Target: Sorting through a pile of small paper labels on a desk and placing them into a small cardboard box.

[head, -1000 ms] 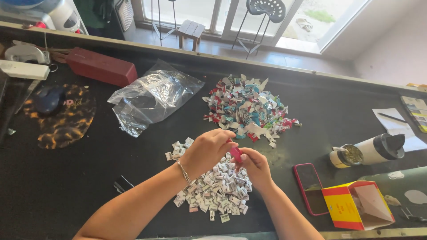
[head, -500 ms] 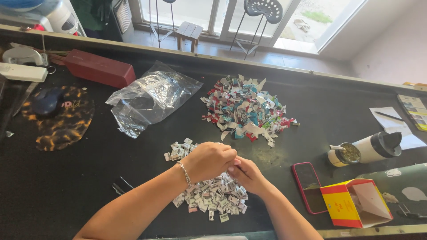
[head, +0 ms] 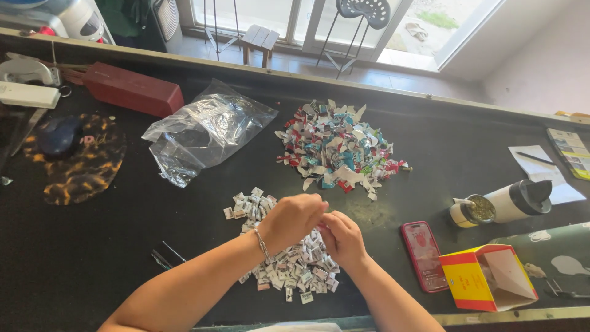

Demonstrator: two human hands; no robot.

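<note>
While my left hand (head: 294, 218) and right hand (head: 342, 237) meet at lower centre, fingertips pinching something I can't make out above the folded paper pieces (head: 289, 258), I'd press creases firmly.

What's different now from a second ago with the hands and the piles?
The right hand, which pinched something red a second ago, now shows none of it. It stays pressed against the left hand over the pile of folded white pieces. The colourful scrap pile, plastic bag and phone have not moved.
</note>
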